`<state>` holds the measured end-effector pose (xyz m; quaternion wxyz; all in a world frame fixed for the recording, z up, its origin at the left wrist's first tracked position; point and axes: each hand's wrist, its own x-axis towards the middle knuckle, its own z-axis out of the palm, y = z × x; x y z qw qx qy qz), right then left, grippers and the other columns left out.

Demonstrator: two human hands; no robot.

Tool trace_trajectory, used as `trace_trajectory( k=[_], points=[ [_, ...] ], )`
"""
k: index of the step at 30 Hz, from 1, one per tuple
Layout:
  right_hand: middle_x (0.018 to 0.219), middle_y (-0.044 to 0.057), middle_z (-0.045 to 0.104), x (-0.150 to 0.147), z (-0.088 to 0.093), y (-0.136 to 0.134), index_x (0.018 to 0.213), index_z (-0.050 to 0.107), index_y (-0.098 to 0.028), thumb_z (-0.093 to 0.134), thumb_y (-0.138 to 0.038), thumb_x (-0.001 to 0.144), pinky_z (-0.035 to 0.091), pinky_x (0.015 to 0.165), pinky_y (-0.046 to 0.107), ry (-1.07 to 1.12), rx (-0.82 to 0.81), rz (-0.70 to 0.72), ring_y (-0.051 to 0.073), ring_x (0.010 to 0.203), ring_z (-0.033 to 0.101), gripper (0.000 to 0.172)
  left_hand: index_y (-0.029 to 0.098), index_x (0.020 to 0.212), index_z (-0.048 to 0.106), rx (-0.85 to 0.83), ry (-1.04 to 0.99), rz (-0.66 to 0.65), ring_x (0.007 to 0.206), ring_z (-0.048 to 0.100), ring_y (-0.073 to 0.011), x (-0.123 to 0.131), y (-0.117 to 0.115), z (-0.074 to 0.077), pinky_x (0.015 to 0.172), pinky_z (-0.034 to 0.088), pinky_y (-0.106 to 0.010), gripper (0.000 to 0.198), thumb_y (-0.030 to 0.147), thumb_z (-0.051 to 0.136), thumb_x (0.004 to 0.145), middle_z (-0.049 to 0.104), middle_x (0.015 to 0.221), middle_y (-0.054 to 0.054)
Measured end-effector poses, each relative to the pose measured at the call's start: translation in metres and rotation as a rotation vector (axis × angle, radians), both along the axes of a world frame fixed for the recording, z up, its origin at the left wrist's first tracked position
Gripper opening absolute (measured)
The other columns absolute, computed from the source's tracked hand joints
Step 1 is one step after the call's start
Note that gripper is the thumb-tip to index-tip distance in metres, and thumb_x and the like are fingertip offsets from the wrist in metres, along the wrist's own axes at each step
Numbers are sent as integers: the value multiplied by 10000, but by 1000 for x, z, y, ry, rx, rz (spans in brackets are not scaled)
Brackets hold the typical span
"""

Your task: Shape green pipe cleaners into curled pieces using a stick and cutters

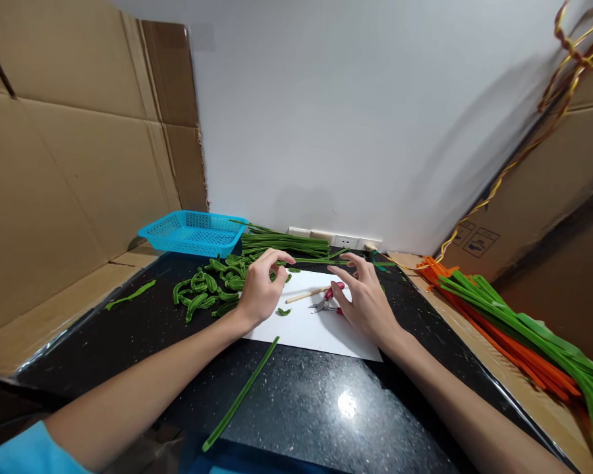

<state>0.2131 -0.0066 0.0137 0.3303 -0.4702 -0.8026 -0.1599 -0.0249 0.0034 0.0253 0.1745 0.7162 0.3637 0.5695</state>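
Note:
My left hand [265, 284] hovers over the left side of a white sheet of paper [306, 332], fingers curled but apart, with nothing visible in them. Over the right side is my right hand [366, 296], its thumb and fingers also spread and holding nothing I can see. Between them on the paper lie a thin wooden stick [304, 296] and red-handled pliers [321, 305], partly hidden by my right hand. A small curled green chenille piece [283, 312] rests near my left hand. Beside that hand is a pile of looped green chenille pieces [197, 304].
A long green chenille stem [242, 394] lies at the black counter's [326, 395] front. Behind are a bundle of green stems [286, 245], a blue basket [192, 234] and a power strip [346, 241]. Orange stems [504, 352] and brighter green stems [528, 329] lie right. Cardboard [69, 131] walls the left.

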Motion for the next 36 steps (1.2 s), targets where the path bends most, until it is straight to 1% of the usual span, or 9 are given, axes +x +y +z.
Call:
trace_trajectory(
  k=[5,9,12,17,20,25,29,32,36],
  points=[
    [1592,136,294,-2,8,-6,1420,547,-233,494,-217,977,513,1030,571,101,64,-12,333,1269,507,447,183,968,667,80,20,-38,805,626,-156,1,-4,0,722,517,-314,194,173,473,965,666,1028,-58],
    [1577,133,367,-2,13,-7,1379,578,-198,490,-203,972,466,1088,578,46,79,-34,353,1347,454,416,186,978,667,137,42,-57,888,625,-170,2,-7,0,774,509,-316,220,213,450,1000,663,1054,-69],
    [1517,140,456,-1,12,-6,1409,544,-170,490,-205,972,453,1112,554,49,58,-49,341,1337,464,442,192,973,647,134,99,-70,894,616,-176,2,-8,-1,786,488,-321,208,231,445,1007,666,1012,-57],
    [1519,134,454,-1,9,-5,1484,463,-183,491,-200,972,457,1116,545,83,43,-30,332,1362,440,514,207,1039,540,-15,167,-130,802,609,-158,4,-7,-6,753,462,-299,120,309,481,1012,657,908,-11],
    [1527,139,436,-3,9,-7,1524,413,-197,489,-185,977,470,1101,548,66,60,12,332,1365,435,552,205,1086,519,-100,149,-236,809,625,-157,5,-8,-6,749,454,-284,191,381,499,1015,658,881,-2],
    [1546,125,411,-8,14,-13,1592,293,-259,479,-164,993,467,1105,552,51,91,93,323,1384,425,635,168,896,618,-182,175,-353,696,561,-133,5,-10,-2,685,429,-268,358,470,468,1019,646,832,-14],
    [1566,122,391,-10,16,-17,1614,239,-290,479,-144,989,459,1114,553,54,127,138,326,1414,409,685,148,965,636,-293,1,-472,668,562,-128,7,-9,-1,659,453,-266,395,489,446,1022,639,836,-31],
    [1583,121,374,-10,17,-17,1623,206,-300,466,-137,991,438,1135,554,40,129,168,325,1431,406,702,124,981,640,-384,-130,-580,626,567,-120,9,-5,0,606,433,-257,445,502,413,1031,642,811,-46],
    [1598,130,360,-10,15,-17,1636,154,-275,458,-129,988,419,1153,541,-16,152,189,319,1443,398,731,114,967,657,-454,-114,-667,609,579,-107,9,-4,0,582,396,-239,415,495,497,1002,664,798,-53]
  ],
)
